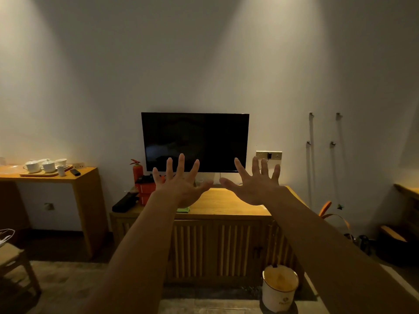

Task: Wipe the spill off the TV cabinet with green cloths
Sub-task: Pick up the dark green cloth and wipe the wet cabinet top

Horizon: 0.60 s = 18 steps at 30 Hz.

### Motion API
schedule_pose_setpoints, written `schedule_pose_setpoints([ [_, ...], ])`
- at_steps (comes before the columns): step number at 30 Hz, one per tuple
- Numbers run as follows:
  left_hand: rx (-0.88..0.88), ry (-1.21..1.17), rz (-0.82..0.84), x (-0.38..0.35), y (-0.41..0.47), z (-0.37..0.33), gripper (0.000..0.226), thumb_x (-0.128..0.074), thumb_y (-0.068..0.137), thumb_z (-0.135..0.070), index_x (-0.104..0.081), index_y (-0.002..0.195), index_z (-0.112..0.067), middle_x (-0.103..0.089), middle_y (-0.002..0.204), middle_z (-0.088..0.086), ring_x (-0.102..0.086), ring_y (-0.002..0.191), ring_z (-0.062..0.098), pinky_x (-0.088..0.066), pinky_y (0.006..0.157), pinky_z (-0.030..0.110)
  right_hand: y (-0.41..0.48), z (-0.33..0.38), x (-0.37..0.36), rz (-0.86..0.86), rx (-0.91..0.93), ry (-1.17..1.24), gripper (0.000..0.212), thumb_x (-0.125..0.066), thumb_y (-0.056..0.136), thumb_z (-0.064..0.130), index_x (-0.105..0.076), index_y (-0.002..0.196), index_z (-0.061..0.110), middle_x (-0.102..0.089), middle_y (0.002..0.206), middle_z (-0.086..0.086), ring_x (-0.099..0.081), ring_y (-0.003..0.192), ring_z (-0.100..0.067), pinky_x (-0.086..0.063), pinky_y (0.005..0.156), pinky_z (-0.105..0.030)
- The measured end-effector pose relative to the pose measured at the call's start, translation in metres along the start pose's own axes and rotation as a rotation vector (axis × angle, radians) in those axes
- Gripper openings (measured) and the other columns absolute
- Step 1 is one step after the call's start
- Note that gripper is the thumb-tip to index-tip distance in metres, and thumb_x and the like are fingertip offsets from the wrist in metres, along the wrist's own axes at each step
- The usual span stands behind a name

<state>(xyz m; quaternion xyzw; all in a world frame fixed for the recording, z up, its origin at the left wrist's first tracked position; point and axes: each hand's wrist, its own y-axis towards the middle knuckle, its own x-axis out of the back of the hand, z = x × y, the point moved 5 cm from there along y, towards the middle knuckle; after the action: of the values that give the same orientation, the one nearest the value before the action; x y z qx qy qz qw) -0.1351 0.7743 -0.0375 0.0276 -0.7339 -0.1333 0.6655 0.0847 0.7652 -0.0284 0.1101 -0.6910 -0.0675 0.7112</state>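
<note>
The wooden TV cabinet [229, 203] stands against the wall under a dark TV [195, 141]. A green cloth [183, 209] lies near the cabinet's front edge, mostly hidden behind my left wrist. My left hand [180, 184] and my right hand [256, 184] are both raised in front of me with fingers spread wide, backs toward me, holding nothing. They hover in the air in front of the cabinet, well short of it. No spill is discernible on the top in this dim light.
On the cabinet's left end sit orange boxes [145, 192], a black device [125, 202] and a red fire extinguisher [137, 169]. A side table with a tea set [43, 166] stands at the left. A white bin [280, 287] is on the floor at the right.
</note>
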Motion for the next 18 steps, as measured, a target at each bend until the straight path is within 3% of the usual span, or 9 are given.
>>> schedule_pose_setpoints([
  [18, 0.024, -0.027, 0.053, -0.054, 0.128, 0.024, 0.09, -0.004, 0.071, -0.091, 0.027, 0.143, -0.048, 0.047, 0.148, -0.004, 0.041, 0.134, 0.029, 0.027, 0.101, 0.061, 0.142, -0.015, -0.049, -0.001, 0.036, -0.005, 0.097, 0.003, 0.065, 0.087, 0.021, 0.149, 0.042, 0.025, 0.16, -0.013, 0.026, 0.144, -0.037, 0.025, 0.105, -0.065],
])
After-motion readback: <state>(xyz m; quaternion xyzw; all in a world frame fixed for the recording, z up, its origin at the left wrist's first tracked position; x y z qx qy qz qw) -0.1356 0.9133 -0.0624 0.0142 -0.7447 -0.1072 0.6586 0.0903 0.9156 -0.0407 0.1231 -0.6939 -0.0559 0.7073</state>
